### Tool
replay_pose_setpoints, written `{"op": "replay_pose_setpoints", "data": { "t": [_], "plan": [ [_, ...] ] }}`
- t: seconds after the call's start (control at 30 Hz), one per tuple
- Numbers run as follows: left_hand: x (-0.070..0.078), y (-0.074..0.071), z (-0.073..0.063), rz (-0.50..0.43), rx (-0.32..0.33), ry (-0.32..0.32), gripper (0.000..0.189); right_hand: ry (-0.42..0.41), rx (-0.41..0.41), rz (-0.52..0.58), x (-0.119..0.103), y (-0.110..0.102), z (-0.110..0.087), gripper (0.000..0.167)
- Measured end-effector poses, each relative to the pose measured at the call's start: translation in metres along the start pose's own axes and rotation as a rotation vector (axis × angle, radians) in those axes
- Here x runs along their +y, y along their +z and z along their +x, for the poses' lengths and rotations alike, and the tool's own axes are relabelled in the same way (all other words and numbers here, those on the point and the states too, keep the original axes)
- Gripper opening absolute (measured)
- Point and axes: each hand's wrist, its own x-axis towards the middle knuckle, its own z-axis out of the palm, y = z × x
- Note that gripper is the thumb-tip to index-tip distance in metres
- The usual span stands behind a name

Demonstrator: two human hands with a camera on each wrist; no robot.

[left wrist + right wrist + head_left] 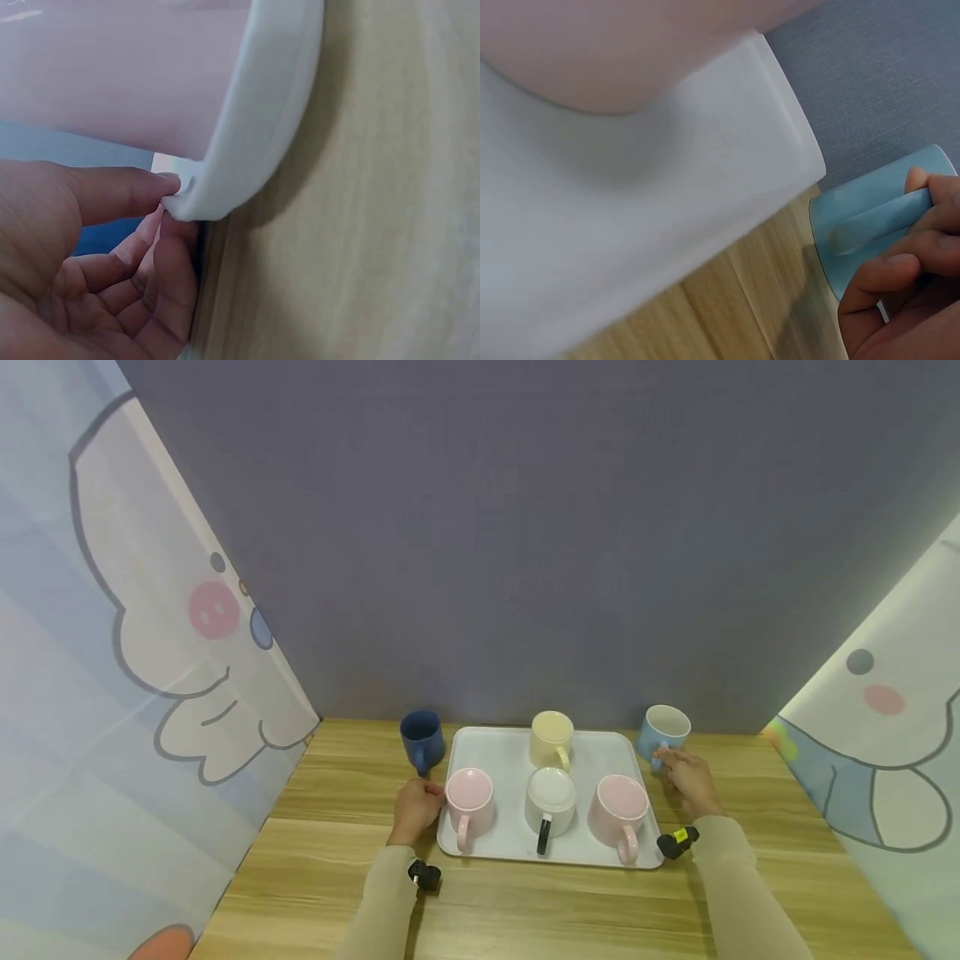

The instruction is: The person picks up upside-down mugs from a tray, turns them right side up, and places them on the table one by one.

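My left hand (416, 810) pinches the left rim of a white tray (510, 852) between thumb and fingers. In the left wrist view the thumb (127, 191) lies on top of that rim, right beside a pink mug (112, 75). Off the tray's right end, my right hand (690, 781) holds a light blue mug (663, 731) by its handle. This mug stands upright on the table, its mouth facing up. The right wrist view shows the fingers (900, 270) curled about the handle (881, 225).
Upside-down mugs stand on the tray: a left pink one (471, 793), a right pink one (621, 802), a white one with a black-ended handle (551, 797), and a yellow one (552, 735). An upright dark blue mug (422, 739) stands left of the tray. A grey wall (487, 543) rises behind.
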Motion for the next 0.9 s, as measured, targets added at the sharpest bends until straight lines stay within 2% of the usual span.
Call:
{"op": "replay_pose_setpoints", "data": {
  "t": [0.2,0.47,0.6,0.73,0.9],
  "plan": [
    [-0.001,0.001,0.000,-0.003,-0.005,0.002,0.009,0.016,-0.026,-0.033,-0.002,-0.002,-0.001,0.023],
    [0.001,0.000,0.000,0.002,0.003,0.005,0.008,0.041,-0.076,-0.018,-0.001,-0.004,0.000,0.027],
    [0.002,0.000,-0.001,0.005,-0.001,0.003,0.008,0.031,-0.038,-0.061,-0.002,-0.001,-0.003,0.029],
    [0.001,0.000,0.000,0.000,-0.005,0.004,0.008,0.002,0.041,-0.117,-0.003,0.005,-0.009,0.034],
    [0.000,0.000,0.001,-0.003,-0.008,0.002,0.008,-0.008,0.110,-0.229,-0.003,0.008,-0.022,0.049]
  ]
}}
